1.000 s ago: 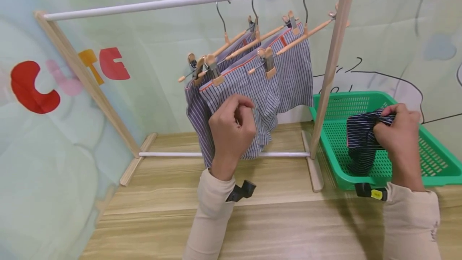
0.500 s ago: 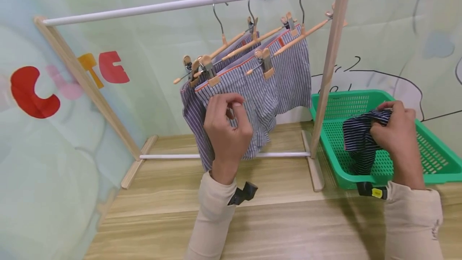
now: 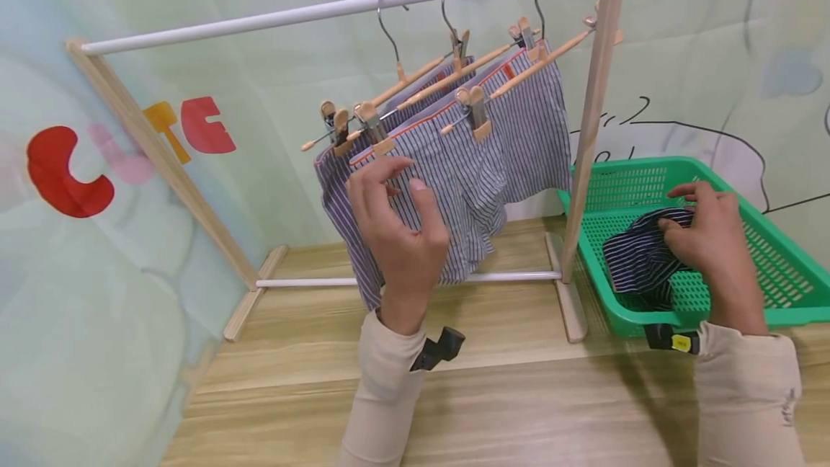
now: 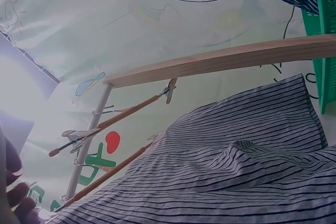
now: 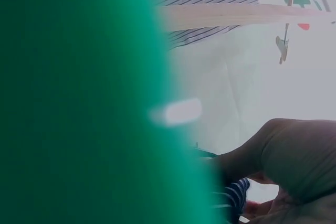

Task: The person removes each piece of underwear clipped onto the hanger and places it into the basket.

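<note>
Light striped shorts [image 3: 447, 186] hang by clips from a hanger on the rack, with a darker striped garment [image 3: 353, 236] behind them. My left hand [image 3: 405, 240] is raised in front of these shorts, its fingers bent, a gap between thumb and forefinger and nothing held. Over the green basket [image 3: 687, 319], my right hand [image 3: 710, 236] has its fingers parted above a navy striped garment [image 3: 638, 258]. That garment lies bunched in the basket, with the thumb right at its upper edge. In the right wrist view the basket's wall hides most of it.
The rack's white rail [image 3: 292, 16] carries several clip hangers, including a bare one [image 3: 538, 70] at the right. Its wooden right post [image 3: 590, 128] stands between the shorts and the basket. A wooden tabletop [image 3: 519, 402] lies below, a printed cloth backdrop [image 3: 272, 92] behind.
My right hand has loosened its pinch, and the navy striped garment has sunk into the basket. The left thumb and forefinger have spread apart, and that hand has shifted slightly left.
</note>
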The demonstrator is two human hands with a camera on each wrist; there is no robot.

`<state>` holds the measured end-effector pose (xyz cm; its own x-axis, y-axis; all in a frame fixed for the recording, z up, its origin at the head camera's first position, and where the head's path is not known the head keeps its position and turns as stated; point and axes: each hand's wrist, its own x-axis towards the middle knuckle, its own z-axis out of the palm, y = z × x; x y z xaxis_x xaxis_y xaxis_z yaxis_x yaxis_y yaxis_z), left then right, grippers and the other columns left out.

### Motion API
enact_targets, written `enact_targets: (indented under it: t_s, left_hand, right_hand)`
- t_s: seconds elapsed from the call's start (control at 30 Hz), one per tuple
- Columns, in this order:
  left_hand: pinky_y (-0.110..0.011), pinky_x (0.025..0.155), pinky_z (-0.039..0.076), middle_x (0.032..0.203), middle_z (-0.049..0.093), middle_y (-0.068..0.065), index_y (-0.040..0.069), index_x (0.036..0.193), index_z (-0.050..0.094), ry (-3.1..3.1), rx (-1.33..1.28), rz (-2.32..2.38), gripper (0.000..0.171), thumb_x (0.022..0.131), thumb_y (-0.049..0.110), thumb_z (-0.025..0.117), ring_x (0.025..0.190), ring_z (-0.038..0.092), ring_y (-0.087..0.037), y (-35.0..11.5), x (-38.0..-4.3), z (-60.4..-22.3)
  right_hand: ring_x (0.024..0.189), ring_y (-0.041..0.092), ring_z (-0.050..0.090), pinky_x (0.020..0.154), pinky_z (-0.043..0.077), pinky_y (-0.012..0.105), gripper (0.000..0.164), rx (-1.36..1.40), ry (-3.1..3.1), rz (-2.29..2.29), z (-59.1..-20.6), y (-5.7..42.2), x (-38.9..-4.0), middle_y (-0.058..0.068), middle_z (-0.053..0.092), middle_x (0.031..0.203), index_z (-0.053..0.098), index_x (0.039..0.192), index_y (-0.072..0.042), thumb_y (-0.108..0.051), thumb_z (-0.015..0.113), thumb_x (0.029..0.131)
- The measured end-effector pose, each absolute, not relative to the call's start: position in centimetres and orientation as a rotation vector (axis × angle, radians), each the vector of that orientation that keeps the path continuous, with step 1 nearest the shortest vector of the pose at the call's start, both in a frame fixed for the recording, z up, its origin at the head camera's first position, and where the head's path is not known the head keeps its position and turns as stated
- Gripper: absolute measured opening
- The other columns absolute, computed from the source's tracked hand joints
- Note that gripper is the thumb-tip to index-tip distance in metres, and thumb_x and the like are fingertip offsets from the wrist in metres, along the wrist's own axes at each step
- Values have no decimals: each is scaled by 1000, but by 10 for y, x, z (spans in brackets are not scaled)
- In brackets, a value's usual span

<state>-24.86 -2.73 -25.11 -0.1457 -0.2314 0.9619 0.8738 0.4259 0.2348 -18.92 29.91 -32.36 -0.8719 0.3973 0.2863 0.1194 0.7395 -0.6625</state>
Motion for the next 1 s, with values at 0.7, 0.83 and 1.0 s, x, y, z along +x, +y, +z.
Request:
enact_targets:
  t_s: [0.7, 0.83, 1.0]
  left_hand:
    - [-46, 101, 27, 122, 42, -20, 0, 112, 50, -1319, -371, -1020, 32, 83, 14, 51, 119, 31, -24, -26, -248, -251]
    - [-45, 104, 27, 123, 41, -22, -3, 111, 48, -1307, -386, -1060, 33, 83, 14, 52, 122, 33, -25, -28, -250, -249]
    - [-45, 97, 36, 126, 39, -22, -5, 111, 46, -1310, -411, -1120, 34, 84, 14, 53, 122, 36, -26, -29, -252, -249]
  right_hand:
    - [106, 53, 27, 84, 28, 68, 39, -323, -2612, 854, -319, 307, -201, 41, 27, 121, 42, 125, 8, -10, 52, 92]
    - [108, 54, 26, 85, 28, 68, 39, -313, -2608, 872, -321, 307, -202, 41, 27, 123, 41, 125, 8, -10, 52, 92]
    - [111, 54, 24, 87, 27, 68, 39, -311, -2604, 888, -321, 307, -205, 41, 26, 125, 41, 126, 8, -13, 50, 94]
